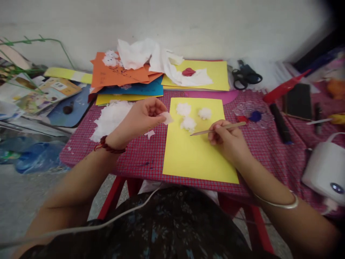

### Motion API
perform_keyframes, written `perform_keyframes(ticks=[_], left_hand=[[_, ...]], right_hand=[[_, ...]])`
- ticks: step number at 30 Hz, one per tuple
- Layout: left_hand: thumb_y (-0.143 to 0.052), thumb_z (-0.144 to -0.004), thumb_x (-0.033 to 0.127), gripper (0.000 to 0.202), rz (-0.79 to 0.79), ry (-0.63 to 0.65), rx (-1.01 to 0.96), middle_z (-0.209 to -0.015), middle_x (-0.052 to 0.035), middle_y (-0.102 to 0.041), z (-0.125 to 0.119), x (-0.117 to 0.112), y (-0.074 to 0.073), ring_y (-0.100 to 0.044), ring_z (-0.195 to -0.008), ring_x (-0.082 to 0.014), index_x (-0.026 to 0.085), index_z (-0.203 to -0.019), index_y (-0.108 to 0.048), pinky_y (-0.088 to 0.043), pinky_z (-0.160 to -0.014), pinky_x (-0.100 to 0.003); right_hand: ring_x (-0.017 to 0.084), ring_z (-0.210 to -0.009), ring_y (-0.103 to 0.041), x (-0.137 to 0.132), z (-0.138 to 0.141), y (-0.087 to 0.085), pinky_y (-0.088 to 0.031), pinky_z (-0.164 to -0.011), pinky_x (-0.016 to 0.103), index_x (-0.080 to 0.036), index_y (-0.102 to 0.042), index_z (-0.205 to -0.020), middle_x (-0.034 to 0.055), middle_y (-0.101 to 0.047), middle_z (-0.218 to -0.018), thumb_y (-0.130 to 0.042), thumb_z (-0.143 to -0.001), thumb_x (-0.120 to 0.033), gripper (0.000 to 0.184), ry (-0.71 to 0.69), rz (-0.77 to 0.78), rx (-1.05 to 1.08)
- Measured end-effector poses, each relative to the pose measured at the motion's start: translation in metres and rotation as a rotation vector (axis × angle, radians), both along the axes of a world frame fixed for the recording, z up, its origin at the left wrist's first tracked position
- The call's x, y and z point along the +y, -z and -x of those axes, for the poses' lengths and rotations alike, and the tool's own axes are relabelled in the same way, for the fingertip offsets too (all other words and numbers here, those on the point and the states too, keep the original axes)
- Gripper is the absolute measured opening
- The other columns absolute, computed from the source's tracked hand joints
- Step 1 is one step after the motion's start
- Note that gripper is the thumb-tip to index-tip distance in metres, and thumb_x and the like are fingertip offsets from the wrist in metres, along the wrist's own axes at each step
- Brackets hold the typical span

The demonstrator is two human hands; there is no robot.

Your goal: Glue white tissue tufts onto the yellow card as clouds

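My left hand [153, 113] pinches a small piece of white tissue paper [167, 118] just off the left edge of a yellow sheet [201, 158]. Between the fingers of my right hand [223, 136] is a thin wooden stick [218, 128], perhaps a pencil, its tip over the sheet. Three fluffy white paper tufts sit on the upper part of the sheet: one tuft [183, 108] at the upper left, another tuft [188, 124] below it, and a third tuft [205, 113] to the right. A pile of white tissue pieces [110, 120] lies partly behind my left hand, with a loose scrap [150, 134] nearby.
Orange cards [121, 75], crumpled tissue [137, 52] and yellow sheets [215, 73] are stacked at the back. Black scissors [245, 76] lie right of them. A clear flower-shaped dish [254, 117], a black marker [280, 124] and a white device [326, 167] stand on the right.
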State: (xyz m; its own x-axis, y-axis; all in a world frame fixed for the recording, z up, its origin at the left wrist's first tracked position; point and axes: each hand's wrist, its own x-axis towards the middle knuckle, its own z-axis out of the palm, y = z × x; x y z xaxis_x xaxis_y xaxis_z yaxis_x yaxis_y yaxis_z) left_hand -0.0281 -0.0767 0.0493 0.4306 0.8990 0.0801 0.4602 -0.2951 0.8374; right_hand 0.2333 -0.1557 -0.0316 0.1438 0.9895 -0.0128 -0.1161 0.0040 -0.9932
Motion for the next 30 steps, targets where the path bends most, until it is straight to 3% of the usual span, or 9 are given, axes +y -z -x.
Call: perform_keyframes(ticks=[6,11,18,20,25,30], left_hand=[[-0.063,-0.079,0.028,0.013,0.065,0.182,-0.067,-0.069,-0.0014,-0.063,-0.041,0.026,0.027,-0.056,-0.065,-0.0111,0.015,-0.076,-0.064,-0.044,-0.059,-0.025],[-0.06,-0.079,0.027,0.012,0.212,0.271,-0.018,-0.07,0.0001,-0.064,-0.034,0.039,0.047,-0.055,-0.064,-0.01,0.016,-0.076,-0.065,-0.043,-0.06,-0.024],[-0.062,-0.075,0.026,0.01,0.221,0.525,0.184,-0.066,0.001,-0.065,-0.03,0.035,0.051,-0.053,-0.058,-0.0094,0.018,-0.073,-0.069,-0.039,-0.054,-0.022],[-0.063,-0.074,0.023,0.008,0.18,0.5,0.16,-0.065,0.0006,-0.064,-0.038,0.029,0.053,-0.052,-0.058,-0.0089,0.017,-0.072,-0.067,-0.039,-0.054,-0.022],[-0.061,-0.074,0.019,0.006,0.054,0.293,0.087,-0.062,0.0013,-0.061,-0.058,0.019,0.063,-0.051,-0.059,-0.0089,0.016,-0.07,-0.063,-0.04,-0.054,-0.021],[-0.06,-0.073,0.016,0.004,0.018,0.233,0.09,-0.062,0.0013,-0.06,-0.06,0.024,0.069,-0.051,-0.059,-0.0087,0.015,-0.069,-0.063,-0.04,-0.056,-0.022]], right_hand=[[0.008,-0.052,-0.058,-0.002,0.0,0.003,-0.047,-0.052,0.02,-0.019,-0.064,-0.079,0.0012,-0.072,-0.07,-0.066,-0.086,-0.037,0.019,-0.059,-0.001,-0.1],[0.007,-0.05,-0.056,0.001,0.001,0.003,-0.045,-0.049,0.02,-0.018,-0.065,-0.081,0.002,-0.074,-0.077,-0.065,-0.087,-0.039,0.021,-0.012,-0.002,-0.171],[0.006,-0.047,-0.056,0.003,0.004,0.003,-0.044,-0.046,0.02,-0.02,-0.064,-0.084,0.0014,-0.075,-0.081,-0.066,-0.086,-0.041,0.02,0.051,0.012,-0.159],[0.006,-0.047,-0.056,0.004,0.004,0.003,-0.044,-0.046,0.02,-0.021,-0.064,-0.085,0.0014,-0.075,-0.081,-0.066,-0.086,-0.04,0.019,0.058,0.012,-0.161],[0.007,-0.047,-0.055,0.003,0.003,0.001,-0.045,-0.046,0.022,-0.022,-0.063,-0.083,0.0007,-0.074,-0.078,-0.064,-0.087,-0.04,0.018,0.061,-0.001,-0.136],[0.009,-0.053,-0.059,-0.003,0.002,-0.001,-0.048,-0.052,0.024,-0.024,-0.063,-0.085,0.0004,-0.073,-0.079,-0.058,-0.091,-0.036,0.015,0.051,-0.084,-0.076]])
